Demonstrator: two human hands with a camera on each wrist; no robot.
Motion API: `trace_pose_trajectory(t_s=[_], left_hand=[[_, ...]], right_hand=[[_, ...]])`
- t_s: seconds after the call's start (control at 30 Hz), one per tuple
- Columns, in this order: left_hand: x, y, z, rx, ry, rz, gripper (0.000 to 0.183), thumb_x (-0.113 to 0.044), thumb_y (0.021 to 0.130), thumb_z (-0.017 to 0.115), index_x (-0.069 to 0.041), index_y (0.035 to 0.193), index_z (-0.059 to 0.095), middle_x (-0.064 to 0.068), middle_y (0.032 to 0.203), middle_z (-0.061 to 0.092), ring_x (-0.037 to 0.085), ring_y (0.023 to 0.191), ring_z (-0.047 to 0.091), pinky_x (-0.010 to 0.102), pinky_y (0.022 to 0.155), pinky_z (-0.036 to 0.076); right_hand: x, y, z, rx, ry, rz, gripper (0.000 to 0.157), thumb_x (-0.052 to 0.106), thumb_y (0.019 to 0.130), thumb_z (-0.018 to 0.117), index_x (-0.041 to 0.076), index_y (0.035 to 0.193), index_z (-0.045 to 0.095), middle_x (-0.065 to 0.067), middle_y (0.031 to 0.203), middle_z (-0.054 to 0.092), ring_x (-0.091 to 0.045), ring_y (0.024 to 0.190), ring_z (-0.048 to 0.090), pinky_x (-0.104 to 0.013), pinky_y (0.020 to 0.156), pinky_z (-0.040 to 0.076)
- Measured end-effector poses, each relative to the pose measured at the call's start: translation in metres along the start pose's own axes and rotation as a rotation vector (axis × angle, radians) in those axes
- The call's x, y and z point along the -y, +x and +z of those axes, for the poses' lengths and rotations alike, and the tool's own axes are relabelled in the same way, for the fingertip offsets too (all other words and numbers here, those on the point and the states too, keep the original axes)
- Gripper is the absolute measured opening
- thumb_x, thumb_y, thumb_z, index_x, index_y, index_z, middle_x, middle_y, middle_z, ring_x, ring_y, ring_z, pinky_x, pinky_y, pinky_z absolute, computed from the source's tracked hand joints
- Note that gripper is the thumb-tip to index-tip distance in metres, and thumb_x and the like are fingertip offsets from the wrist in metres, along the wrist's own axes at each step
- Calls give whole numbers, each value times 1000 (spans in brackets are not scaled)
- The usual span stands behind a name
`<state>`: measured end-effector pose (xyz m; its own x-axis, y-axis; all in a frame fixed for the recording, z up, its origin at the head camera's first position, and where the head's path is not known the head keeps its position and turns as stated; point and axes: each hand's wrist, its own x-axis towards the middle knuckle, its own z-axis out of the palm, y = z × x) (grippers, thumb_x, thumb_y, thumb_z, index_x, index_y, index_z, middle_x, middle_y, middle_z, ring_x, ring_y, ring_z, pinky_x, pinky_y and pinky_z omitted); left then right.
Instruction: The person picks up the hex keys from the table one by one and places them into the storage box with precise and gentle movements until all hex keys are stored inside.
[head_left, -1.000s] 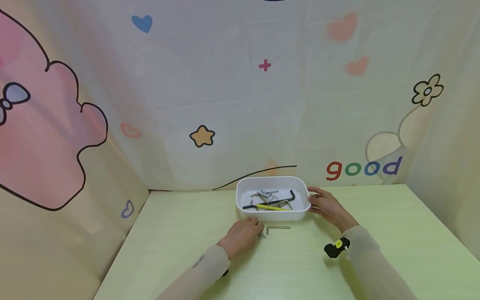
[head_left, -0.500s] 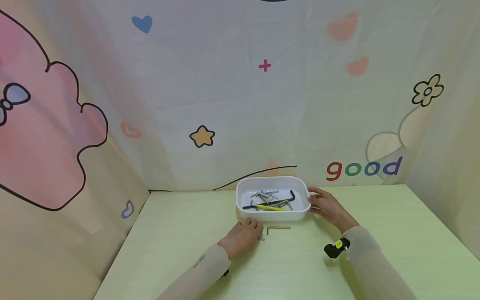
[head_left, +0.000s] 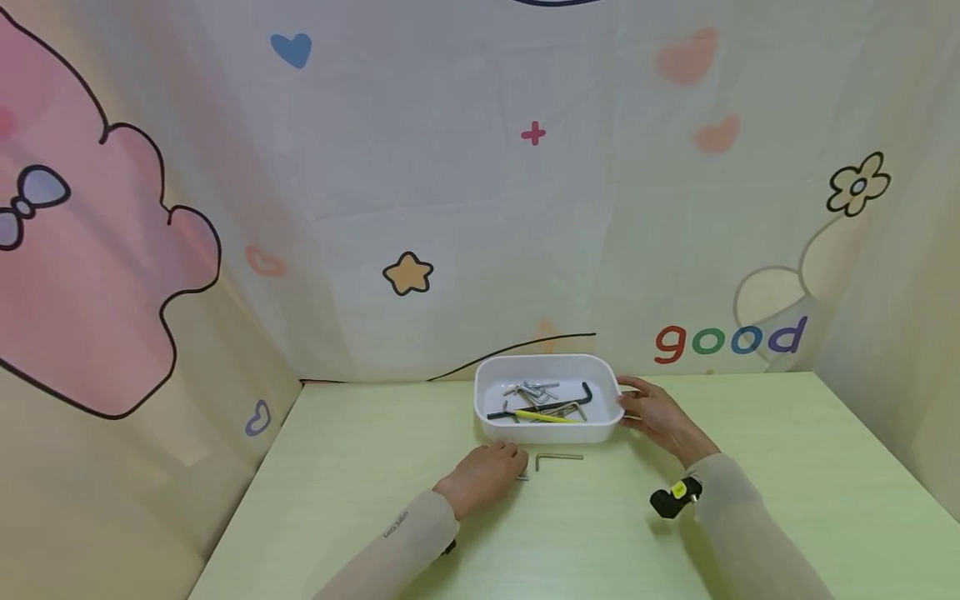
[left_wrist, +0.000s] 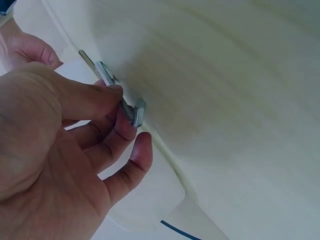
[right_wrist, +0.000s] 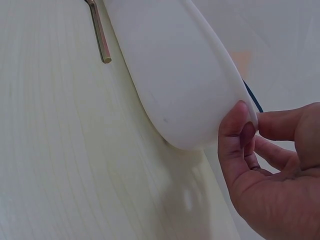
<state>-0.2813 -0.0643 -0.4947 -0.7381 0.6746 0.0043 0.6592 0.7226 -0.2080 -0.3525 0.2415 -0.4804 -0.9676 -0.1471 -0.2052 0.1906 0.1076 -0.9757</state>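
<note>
Thumb and fingers of my left hand (head_left: 483, 477) pinch a small silver bolt (left_wrist: 139, 112) low over the table, just in front of a white plastic box (head_left: 551, 433). Its hex-shaped head shows in the left wrist view; the thumb covers part of the shank. My right hand (head_left: 656, 417) grips the right end of the box, finger and thumb on either side of the rim (right_wrist: 250, 107). A brass-coloured L-shaped hex key (head_left: 558, 457) lies on the table between the left hand and the box front.
Inside the box lie several silver bolts (head_left: 536, 389), a large black hex key (head_left: 587, 393), a yellow stick-like piece (head_left: 546, 416) and a smaller brass hex key (head_left: 577, 408). A printed curtain (head_left: 465, 167) hangs right behind the pale green table (head_left: 360, 450).
My left hand has drawn back very slightly toward me with the bolt, whose visible end has tilted a little. The right hand and box hold still; the head view has shifted slightly.
</note>
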Motion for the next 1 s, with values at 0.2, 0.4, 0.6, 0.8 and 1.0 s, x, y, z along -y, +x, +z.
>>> trace_pose_trajectory(t_s=[0.2, 0.4, 0.6, 0.8, 1.0], left_hand=[[-2, 1, -2, 57, -28, -18, 12, -11, 96, 56, -15, 107, 58, -1, 102, 61, 13, 93, 56, 27, 76, 53], [-1, 1, 0, 55, -60, -24, 17, -13, 92, 61, -18, 108, 55, -2, 102, 60, 14, 93, 56, 28, 76, 51], [2, 0, -3, -14, -48, 26, 26, -10, 92, 62, -23, 114, 54, -4, 101, 57, 13, 94, 54, 24, 74, 48], [1, -2, -11, -100, -23, 73, 22, -9, 94, 59, -23, 110, 53, -5, 96, 53, 12, 90, 50, 20, 67, 41], [0, -5, -19, -145, 5, 74, 23, -8, 92, 60, -23, 108, 55, -4, 95, 55, 12, 90, 52, 19, 64, 40]], right_hand=[[-1, -1, -2, 5, 15, 5, 52, 7, 101, 48, 4, 150, 31, -10, 114, 53, -17, 92, 58, -23, 78, 54], [0, 2, -1, -12, -10, 15, 53, 6, 102, 43, 3, 152, 27, -15, 122, 50, -17, 95, 57, -23, 78, 54], [1, 1, 0, 3, -6, 5, 53, 7, 102, 44, 3, 152, 27, -14, 122, 50, -18, 97, 58, -23, 78, 55], [0, 3, -1, -3, -8, -2, 52, 7, 103, 43, 3, 152, 28, -17, 125, 49, -21, 99, 58, -24, 79, 55], [0, 2, 0, -6, -14, 5, 52, 8, 103, 43, 3, 152, 28, -18, 126, 49, -20, 98, 58, -24, 79, 55]])
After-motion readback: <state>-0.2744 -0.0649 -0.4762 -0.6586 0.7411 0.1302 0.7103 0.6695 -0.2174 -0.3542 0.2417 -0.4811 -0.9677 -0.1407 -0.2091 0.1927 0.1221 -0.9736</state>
